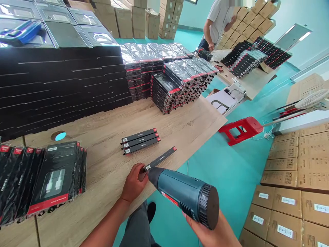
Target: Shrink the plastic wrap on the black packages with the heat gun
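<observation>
My left hand (134, 182) has its fingers closed on the near end of a narrow black box (161, 157) with a red tip, near the table's edge. My right hand (205, 230) is wrapped round the handle of a dark teal heat gun (180, 190), whose handle is mostly hidden. The heat gun's black nozzle points at the box end beside my left fingers. Behind them, three similar boxes (141, 140) lie side by side on the wooden table (102, 171).
Film-wrapped boxes (55, 178) stand at the left. Tall stacks of black boxes (64, 75) and wrapped boxes (180, 82) line the back. A red stool (243, 130) and cartons (285, 202) are at the right. A person (216, 24) stands at another table.
</observation>
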`<state>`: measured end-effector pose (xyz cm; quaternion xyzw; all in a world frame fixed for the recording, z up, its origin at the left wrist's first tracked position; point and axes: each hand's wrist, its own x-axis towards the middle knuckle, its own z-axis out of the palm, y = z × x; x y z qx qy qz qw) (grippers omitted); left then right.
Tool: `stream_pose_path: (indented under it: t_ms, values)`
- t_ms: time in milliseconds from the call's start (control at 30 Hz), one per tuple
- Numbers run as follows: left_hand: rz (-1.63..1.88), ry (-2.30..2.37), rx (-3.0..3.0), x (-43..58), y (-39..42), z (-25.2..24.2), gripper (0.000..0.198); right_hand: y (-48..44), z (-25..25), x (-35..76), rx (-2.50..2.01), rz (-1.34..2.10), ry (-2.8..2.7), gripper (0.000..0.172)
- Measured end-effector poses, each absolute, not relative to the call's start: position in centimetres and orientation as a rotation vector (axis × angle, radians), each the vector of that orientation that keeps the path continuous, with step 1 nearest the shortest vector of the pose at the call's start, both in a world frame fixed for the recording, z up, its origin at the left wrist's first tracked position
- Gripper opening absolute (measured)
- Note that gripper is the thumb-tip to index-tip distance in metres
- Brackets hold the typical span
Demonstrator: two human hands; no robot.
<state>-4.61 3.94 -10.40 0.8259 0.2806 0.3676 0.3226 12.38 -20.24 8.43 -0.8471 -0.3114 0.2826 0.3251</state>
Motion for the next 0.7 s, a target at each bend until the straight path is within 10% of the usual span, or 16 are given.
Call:
stream_pose_path:
  t_ms: [700]
  values:
    - [0.942, 0.735, 2.183, -4.6, 4.1, -10.3, 0.026, -23.5, 4.8, 13.5, -2.272, 0.604, -0.717, 0.051]
